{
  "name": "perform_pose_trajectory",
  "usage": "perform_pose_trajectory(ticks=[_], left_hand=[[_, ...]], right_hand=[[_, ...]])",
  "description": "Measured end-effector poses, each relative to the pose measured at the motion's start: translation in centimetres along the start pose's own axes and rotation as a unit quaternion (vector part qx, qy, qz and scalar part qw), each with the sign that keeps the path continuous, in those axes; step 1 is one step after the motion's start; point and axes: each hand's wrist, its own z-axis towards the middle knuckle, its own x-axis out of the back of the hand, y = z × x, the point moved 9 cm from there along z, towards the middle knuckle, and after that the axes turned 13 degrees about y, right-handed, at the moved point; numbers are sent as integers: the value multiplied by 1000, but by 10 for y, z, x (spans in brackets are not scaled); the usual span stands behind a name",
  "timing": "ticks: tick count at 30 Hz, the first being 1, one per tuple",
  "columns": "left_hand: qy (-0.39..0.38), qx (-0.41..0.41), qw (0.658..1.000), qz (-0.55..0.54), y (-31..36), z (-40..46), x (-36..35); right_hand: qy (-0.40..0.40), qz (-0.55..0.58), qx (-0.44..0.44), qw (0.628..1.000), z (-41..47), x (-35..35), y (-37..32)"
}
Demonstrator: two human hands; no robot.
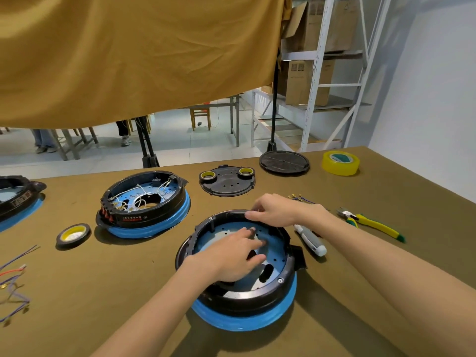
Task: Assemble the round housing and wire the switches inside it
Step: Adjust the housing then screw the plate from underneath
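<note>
Olive cloth (77,292) covers table; ochre curtain (128,52) behind.

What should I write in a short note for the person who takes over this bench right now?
Left hand: open, fingers resting inside the near round black housing on its blue ring.
Right hand: fingers at the far rim; whether it holds something, cannot tell.
Done: a second black housing with white wires and red switches stands left of it, already wired.
Left: the near housing has no wires or switches yet.
Loose coloured wires lie at the left edge; white-handled screwdriver and yellow-green pliers lie to the right.
</note>
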Motion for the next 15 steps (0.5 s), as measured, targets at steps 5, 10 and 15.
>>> perform_pose_trajectory(ticks=[5,10,15], left_hand=[[31,4,999,18,6,2,-4],[19,12,999,37,9,7,-4],[27,19,999,42,4,6,-7]], right_hand=[[23,-55,-2,998,-2,-3,16],[29,-67,31,997,0,8,2],[58,-64,56,995,-6,9,-5]])
